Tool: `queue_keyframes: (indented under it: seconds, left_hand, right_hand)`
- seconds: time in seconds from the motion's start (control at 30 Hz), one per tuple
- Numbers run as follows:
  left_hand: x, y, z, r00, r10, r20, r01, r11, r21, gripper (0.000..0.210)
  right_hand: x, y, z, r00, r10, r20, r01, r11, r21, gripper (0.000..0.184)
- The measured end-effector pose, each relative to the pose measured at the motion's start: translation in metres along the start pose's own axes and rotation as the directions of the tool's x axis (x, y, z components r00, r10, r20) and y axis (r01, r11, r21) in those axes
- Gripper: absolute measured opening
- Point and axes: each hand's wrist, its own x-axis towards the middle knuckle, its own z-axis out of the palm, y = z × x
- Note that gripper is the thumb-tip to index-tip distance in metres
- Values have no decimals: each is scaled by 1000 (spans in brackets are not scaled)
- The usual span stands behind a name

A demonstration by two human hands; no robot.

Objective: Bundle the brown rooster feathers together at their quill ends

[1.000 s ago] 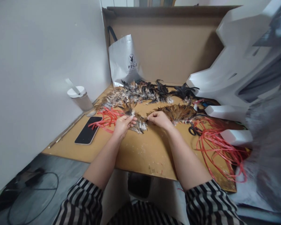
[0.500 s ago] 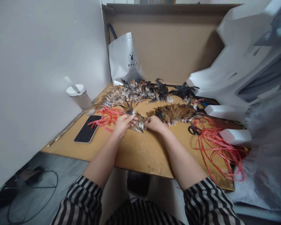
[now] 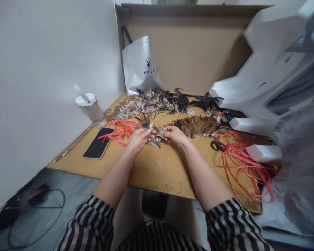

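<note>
Brown-black feather tuft (image 3: 146, 120) above tabletop (image 3: 162, 170), between front and back edges, left of middle. Left hand (image 3: 141, 139) pinches its pale base, probably so tips are free, not crushed. Right hand (image 3: 174, 135) curled inward; whether it pinches something, cannot tell. Tuft looks fluffy below, fanned above.

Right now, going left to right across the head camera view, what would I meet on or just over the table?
Black phone, left hand, right hand, black ring handles, right-side tangle of red strips.
</note>
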Motion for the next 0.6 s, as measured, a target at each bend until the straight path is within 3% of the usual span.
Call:
queue_keyframes:
  seconds: [0.27,0.47,0.6]
  left_hand:
    - [-5,0,2,981,-115,154,111,993,35,23]
    - [-3,-4,-1,970,-200,136,192,979,68,24]
    - [-1,-7,-2,969,-221,108,218,975,46,22]
  right_hand:
    - [0,0,3,998,30,63,-34,997,76,20]
    - [3,-1,1,995,56,-87,-42,988,151,16]
    - [1,-7,-1,993,73,-95,-42,954,298,19]
